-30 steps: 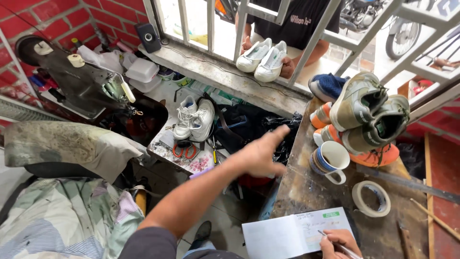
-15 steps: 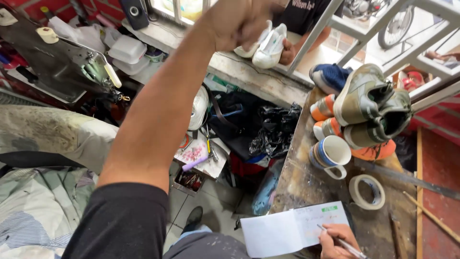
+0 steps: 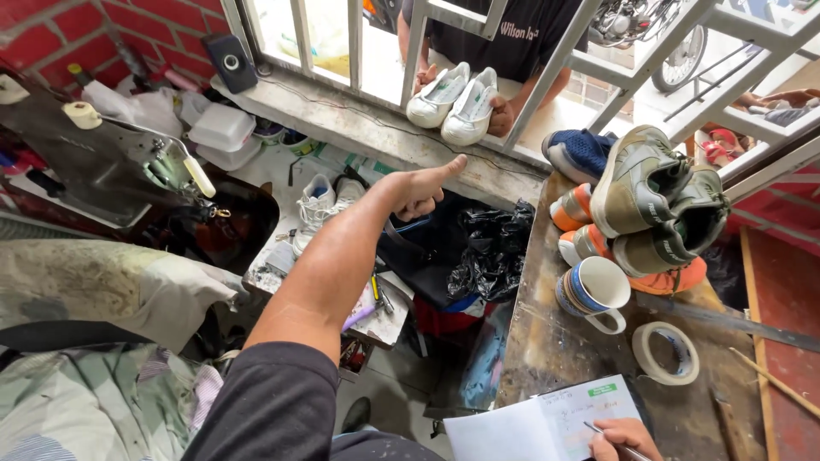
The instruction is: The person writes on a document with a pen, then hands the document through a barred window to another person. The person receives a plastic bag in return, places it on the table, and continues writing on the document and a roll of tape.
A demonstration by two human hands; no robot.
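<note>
Left arm stretched toward the window sill, right hand writing in a notebook on the counter.

Head view: the right hand (image 3: pixel 622 440) is cut off by the bottom edge, so only its knuckles and fingertips show; its grip is closed around a pen (image 3: pixel 608 440) whose tip rests on the open notebook (image 3: pixel 547 423) at the near edge of the counter (image 3: pixel 547 333). The left hand (image 3: pixel 420 189) reaches far out in mid-air, fingers curled into the palm, one finger or thumb pointing at the white shoes (image 3: pixel 454 102) on the sill; it holds nothing and touches nothing. Behind the bars another person's hand grips those shoes, the body cut off by the top edge. To the right stand a mug (image 3: pixel 595 292), a tape roll (image 3: pixel 666 352) and stacked sneakers (image 3: pixel 649 201).
</note>
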